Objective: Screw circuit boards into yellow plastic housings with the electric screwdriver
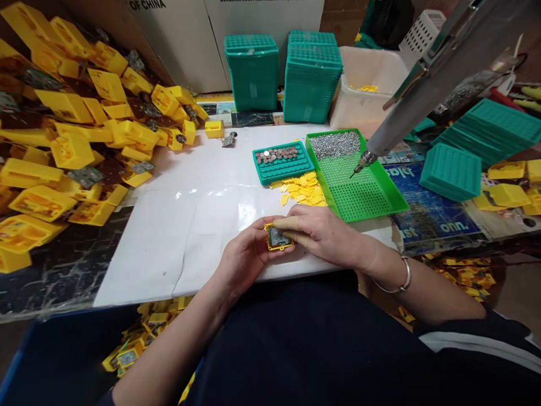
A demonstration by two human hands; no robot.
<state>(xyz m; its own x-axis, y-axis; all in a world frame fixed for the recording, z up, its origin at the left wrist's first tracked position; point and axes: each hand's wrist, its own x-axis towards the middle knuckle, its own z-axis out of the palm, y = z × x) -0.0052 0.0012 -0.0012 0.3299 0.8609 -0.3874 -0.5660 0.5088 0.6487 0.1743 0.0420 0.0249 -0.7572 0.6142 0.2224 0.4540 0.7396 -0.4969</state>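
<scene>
My left hand (249, 251) is wrapped round a small yellow plastic case (281, 248), holding it just over the front edge of the white work surface. A grey-green circuit board (276, 237) shows inside the case. From the right, the fingers of my right hand (321, 234) press on the board and the case's rim; finger covers seem to be on some of the fingertips. Whether those fingers pinch a small part is hidden. Just beyond lie small flat yellow pieces (306, 190) and a teal tray (285, 175) with round silver cells in it.
A green basket (397, 206) holds many small screws (336, 144). Above it hangs an electric screwdriver (380, 138), bit downward. Yellow housings (71, 149) pile up at left. Stacked teal trays (313, 79) and a whitish bin (363, 67) stand at the back.
</scene>
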